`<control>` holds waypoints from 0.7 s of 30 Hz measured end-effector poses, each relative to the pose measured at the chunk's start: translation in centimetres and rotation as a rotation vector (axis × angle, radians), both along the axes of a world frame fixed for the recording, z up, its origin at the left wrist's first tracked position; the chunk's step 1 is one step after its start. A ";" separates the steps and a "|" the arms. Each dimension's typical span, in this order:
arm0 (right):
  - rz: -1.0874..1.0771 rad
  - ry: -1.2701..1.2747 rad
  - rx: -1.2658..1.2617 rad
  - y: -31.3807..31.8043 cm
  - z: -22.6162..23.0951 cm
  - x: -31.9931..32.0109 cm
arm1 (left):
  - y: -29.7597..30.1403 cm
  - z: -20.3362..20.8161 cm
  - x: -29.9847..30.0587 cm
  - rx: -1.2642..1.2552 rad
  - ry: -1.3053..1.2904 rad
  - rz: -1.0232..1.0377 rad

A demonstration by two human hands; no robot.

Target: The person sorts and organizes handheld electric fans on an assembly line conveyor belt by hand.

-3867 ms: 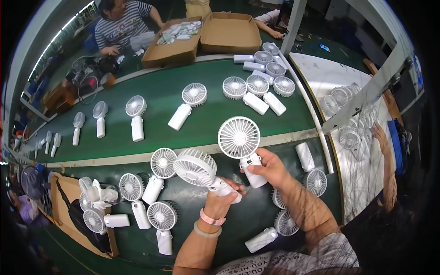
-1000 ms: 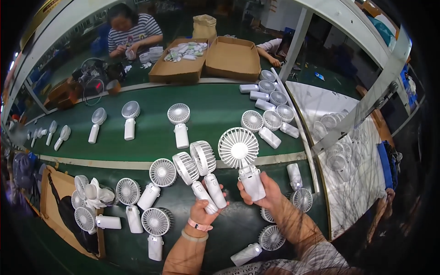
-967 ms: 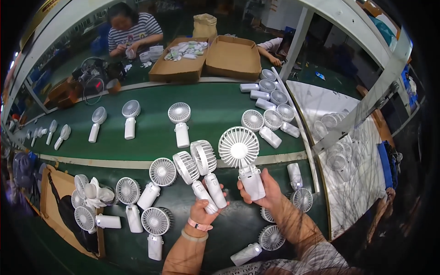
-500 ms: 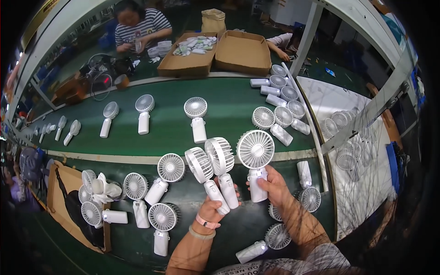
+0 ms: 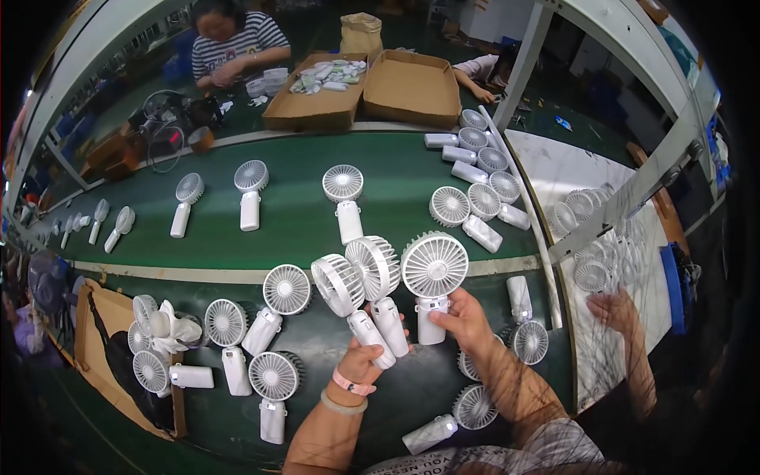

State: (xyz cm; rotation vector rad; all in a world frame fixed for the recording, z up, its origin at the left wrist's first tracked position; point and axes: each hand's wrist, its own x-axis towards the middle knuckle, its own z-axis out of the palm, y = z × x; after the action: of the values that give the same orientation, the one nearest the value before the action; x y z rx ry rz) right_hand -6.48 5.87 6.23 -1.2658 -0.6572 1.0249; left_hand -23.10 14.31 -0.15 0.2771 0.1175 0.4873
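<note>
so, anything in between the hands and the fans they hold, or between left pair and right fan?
Nothing visible. The left hand directly grips two white fans, the right hand a third fan. Between the pair and the third, nothing shows either; in this view they look almost touching.

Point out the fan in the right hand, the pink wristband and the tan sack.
White fan (image 5: 435, 267) in the right hand (image 5: 466, 322): head view, centre of its round grille.
Pink wristband (image 5: 353, 384): head view, middle of its strap.
Tan sack (image 5: 361, 36): head view, middle of its front.
</note>
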 end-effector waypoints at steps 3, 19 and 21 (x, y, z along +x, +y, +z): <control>-0.006 0.026 -0.073 -0.1 0.4 -0.2 | 0.0 -0.1 0.1 0.061 0.047 0.024; 0.002 -0.068 -0.207 0.3 -0.8 -1.7 | -0.7 0.5 0.6 0.452 0.151 0.027; 0.107 -0.201 -0.082 0.1 -2.0 -1.6 | -0.7 0.1 0.3 0.660 0.173 0.009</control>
State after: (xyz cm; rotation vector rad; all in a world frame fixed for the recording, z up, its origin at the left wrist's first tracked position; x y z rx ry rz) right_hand -8.10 5.97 4.20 -1.4298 -0.8515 1.0286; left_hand -22.84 13.64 -0.01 0.9659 0.1235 0.5008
